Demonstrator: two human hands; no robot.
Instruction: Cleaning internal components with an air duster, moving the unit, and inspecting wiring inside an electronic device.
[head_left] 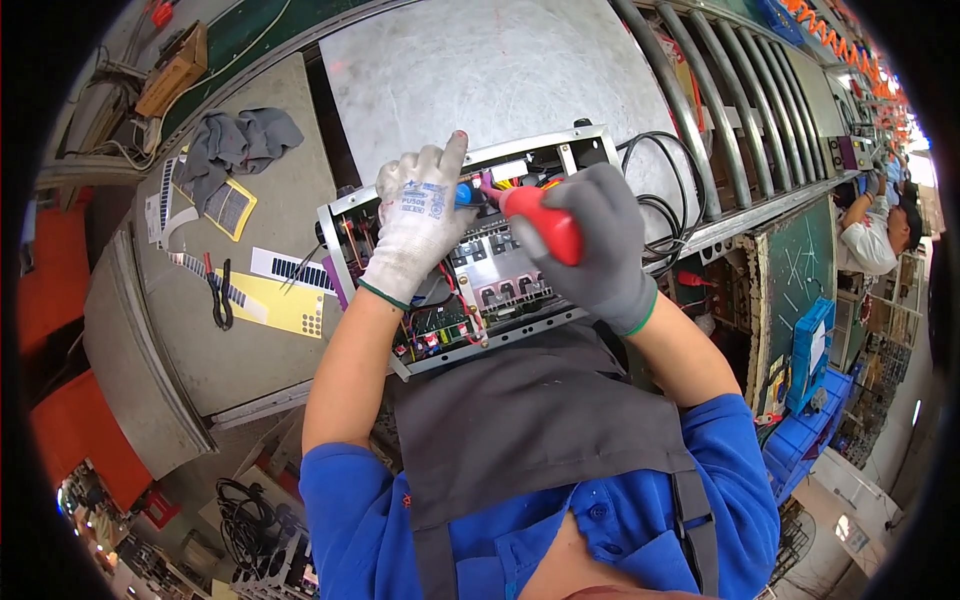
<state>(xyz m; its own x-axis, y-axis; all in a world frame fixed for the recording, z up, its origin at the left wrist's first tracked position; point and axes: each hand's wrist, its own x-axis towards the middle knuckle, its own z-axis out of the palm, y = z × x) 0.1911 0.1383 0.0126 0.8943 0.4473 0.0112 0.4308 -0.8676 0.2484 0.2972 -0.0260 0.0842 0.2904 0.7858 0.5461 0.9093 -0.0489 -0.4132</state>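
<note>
We clamp right hand (pixel 600 245) fingers on the red screwdriver (pixel 540 222) over the open chassis (pixel 470 260); left hand (pixel 420 215) fingers, loosely together, probably steady its tip.

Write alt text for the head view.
A gloved right hand grips a red-handled screwdriver over an open metal electronics chassis full of coloured wires, while the gloved left hand steadies it. Pliers and a grey rag lie on the workbench.

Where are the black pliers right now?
The black pliers lie on the grey worktable, left of the open metal chassis, partly on yellow label sheets, below the grey rag.
</note>
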